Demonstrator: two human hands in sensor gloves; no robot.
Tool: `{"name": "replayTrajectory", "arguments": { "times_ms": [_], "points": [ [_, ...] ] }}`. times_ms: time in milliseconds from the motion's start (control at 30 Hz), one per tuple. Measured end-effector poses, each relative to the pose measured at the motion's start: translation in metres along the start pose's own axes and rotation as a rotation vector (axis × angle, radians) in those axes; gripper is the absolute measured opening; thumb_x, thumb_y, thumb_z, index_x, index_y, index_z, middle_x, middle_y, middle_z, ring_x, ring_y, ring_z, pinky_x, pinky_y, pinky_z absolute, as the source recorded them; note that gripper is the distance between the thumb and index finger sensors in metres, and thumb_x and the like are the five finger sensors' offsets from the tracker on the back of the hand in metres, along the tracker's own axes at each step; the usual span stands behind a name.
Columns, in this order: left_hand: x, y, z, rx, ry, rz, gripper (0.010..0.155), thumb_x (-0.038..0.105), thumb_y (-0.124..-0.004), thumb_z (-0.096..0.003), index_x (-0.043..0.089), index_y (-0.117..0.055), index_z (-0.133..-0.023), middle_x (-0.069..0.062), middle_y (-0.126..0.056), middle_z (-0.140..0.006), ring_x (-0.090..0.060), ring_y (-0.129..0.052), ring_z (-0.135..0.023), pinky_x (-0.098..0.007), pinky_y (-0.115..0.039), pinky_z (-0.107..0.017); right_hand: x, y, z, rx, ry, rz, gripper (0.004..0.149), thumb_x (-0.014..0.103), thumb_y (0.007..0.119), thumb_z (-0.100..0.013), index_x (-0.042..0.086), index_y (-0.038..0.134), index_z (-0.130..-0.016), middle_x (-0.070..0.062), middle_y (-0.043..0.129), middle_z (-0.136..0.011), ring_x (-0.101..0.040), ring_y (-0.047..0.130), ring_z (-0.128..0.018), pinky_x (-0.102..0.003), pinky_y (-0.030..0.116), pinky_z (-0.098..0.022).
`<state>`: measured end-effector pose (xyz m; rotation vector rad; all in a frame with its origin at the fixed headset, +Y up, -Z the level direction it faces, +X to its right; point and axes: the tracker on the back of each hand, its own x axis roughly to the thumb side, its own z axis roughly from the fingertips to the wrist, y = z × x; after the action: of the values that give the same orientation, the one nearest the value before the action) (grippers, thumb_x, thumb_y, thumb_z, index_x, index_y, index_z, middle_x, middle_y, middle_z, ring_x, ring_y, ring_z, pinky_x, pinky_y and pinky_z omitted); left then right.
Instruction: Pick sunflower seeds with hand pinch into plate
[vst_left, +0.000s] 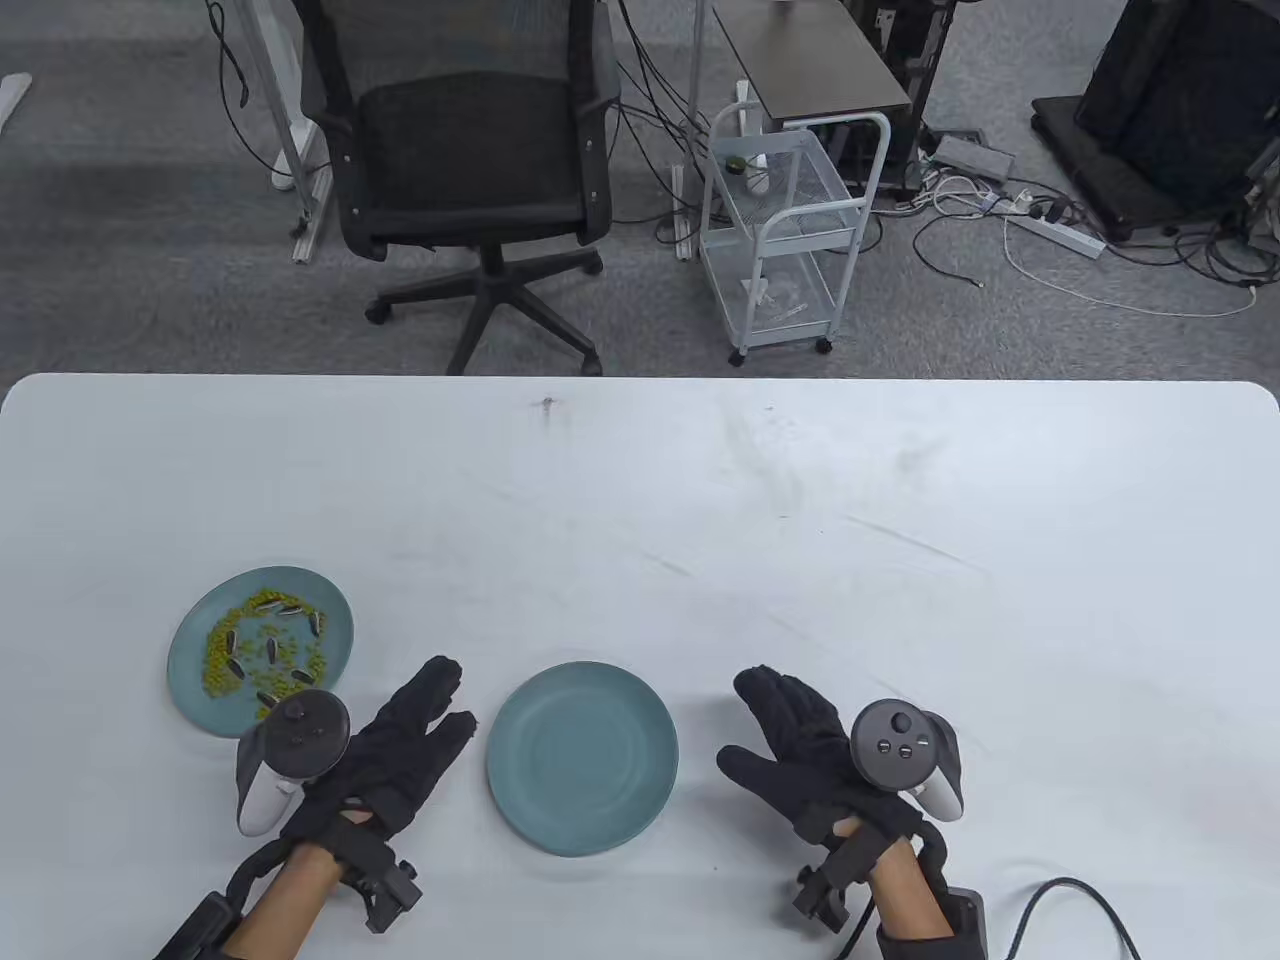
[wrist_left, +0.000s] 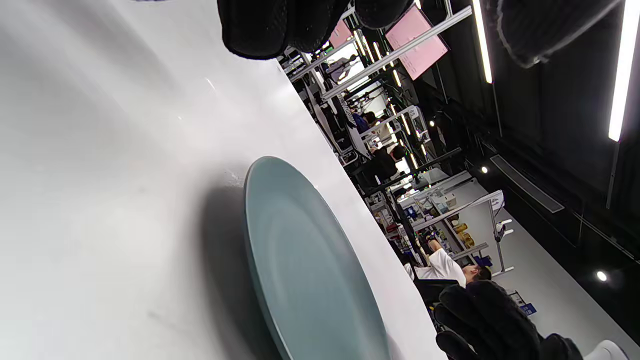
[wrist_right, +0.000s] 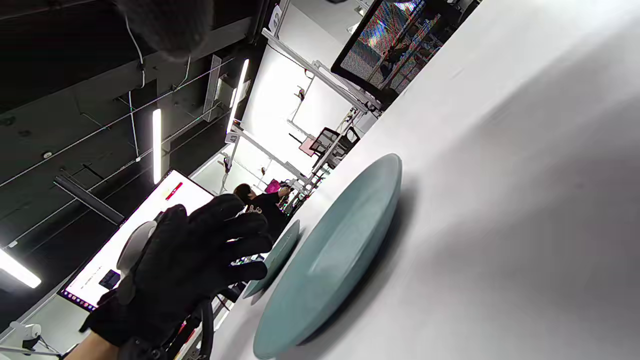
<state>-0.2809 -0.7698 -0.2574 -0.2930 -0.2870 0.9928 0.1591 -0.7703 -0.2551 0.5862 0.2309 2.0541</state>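
Teal plate (vst_left: 582, 757) (bare) | left hand (vst_left: 392, 752), right hand (vst_left: 800, 752) flank it, holding nothing

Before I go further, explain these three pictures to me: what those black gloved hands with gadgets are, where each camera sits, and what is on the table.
No robot here: a person's left hand and right hand wear black sensor gloves, each with a tracker strapped on its back. One camera looks down at the white table; the other two sit on the wrists, tilted. On the table: an empty teal plate between the hands, and a teal plate of green bits and striped sunflower seeds to the left. Both hands lie open, holding nothing.
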Motion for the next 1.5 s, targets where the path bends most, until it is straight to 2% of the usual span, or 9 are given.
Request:
{"name": "replayTrajectory", "arguments": {
  "times_ms": [467,633,767,933,1033,1300,1467,1500],
  "points": [
    [-0.001,0.008,0.001,0.055,0.002,-0.012,0.077,0.075,-0.063,-0.0554,0.036,-0.03,-0.113,-0.005,-0.044,-0.123,-0.036,-0.059,-0.105,-0.069,-0.043,-0.072,0.0,0.001,0.0,0.004,0.0,-0.007,0.085,0.055,0.073,-0.059,0.002,0.03,-0.111,-0.035,0.027,-0.114,-0.064,0.02,-0.097,-0.08,0.014,-0.059],
    [-0.004,0.035,0.004,0.275,-0.021,-0.062,0.074,0.074,-0.065,-0.0531,0.038,-0.037,-0.111,0.0,-0.057,-0.12,-0.032,-0.07,-0.101,-0.065,-0.052,-0.073,0.0,0.001,0.0,0.0,-0.005,-0.007,0.085,0.055,0.073,-0.06,0.002,0.03,-0.111,-0.035,0.027,-0.113,-0.064,0.019,-0.097,-0.08,0.014,-0.059],
    [-0.029,0.071,0.012,0.463,0.102,-0.117,0.076,0.076,-0.066,-0.0521,0.038,-0.037,-0.111,0.001,-0.059,-0.119,-0.031,-0.076,-0.096,-0.061,-0.06,-0.069,0.0,0.0,-0.001,-0.003,-0.01,-0.01,0.085,0.055,0.073,-0.059,0.002,0.03,-0.111,-0.035,0.027,-0.113,-0.064,0.02,-0.097,-0.08,0.014,-0.059],
    [-0.066,0.109,0.034,0.676,0.304,-0.088,0.078,0.075,-0.068,-0.0527,0.034,-0.036,-0.111,-0.005,-0.059,-0.117,-0.031,-0.085,-0.081,-0.05,-0.072,-0.053,0.0,0.0,-0.001,-0.002,-0.017,-0.008,0.085,0.055,0.073,-0.059,0.002,0.03,-0.111,-0.035,0.027,-0.113,-0.064,0.019,-0.097,-0.08,0.014,-0.059],
    [-0.079,0.123,0.049,0.811,0.425,-0.092,0.078,0.073,-0.068,-0.053,0.03,-0.037,-0.11,-0.009,-0.061,-0.114,-0.03,-0.091,-0.068,-0.044,-0.076,-0.042,0.001,0.001,-0.001,0.001,-0.023,-0.007,0.085,0.055,0.073,-0.059,0.002,0.03,-0.111,-0.035,0.027,-0.113,-0.064,0.019,-0.097,-0.08,0.014,-0.059],
    [-0.093,0.137,0.069,0.907,0.71,-0.163,0.069,0.06,-0.069,-0.0568,0.026,-0.039,-0.109,-0.015,-0.064,-0.107,-0.024,-0.093,-0.05,-0.035,-0.077,-0.031,0.001,0.001,-0.001,0.002,-0.03,-0.006,0.085,0.054,0.073,-0.06,0.002,0.03,-0.111,-0.035,0.027,-0.113,-0.064,0.019,-0.096,-0.08,0.014,-0.059],
    [-0.121,0.134,0.075,0.875,0.872,-0.107,0.064,0.053,-0.072,-0.0564,0.024,-0.046,-0.108,-0.013,-0.074,-0.099,-0.024,-0.092,-0.05,-0.036,-0.075,-0.031,0.001,0.002,0.0,0.001,-0.03,-0.005,0.085,0.054,0.073,-0.059,0.002,0.03,-0.111,-0.035,0.026,-0.113,-0.064,0.019,-0.096,-0.079,0.014,-0.059],
    [-0.125,0.132,0.074,0.827,0.935,-0.066,0.063,0.051,-0.073,-0.056,0.026,-0.046,-0.107,-0.007,-0.071,-0.099,-0.023,-0.089,-0.052,-0.037,-0.073,-0.034,0.001,0.002,0.0,0.003,-0.03,-0.005,0.085,0.054,0.073,-0.06,0.002,0.03,-0.111,-0.035,0.026,-0.113,-0.064,0.018,-0.096,-0.079,0.014,-0.059]
  ]
}}
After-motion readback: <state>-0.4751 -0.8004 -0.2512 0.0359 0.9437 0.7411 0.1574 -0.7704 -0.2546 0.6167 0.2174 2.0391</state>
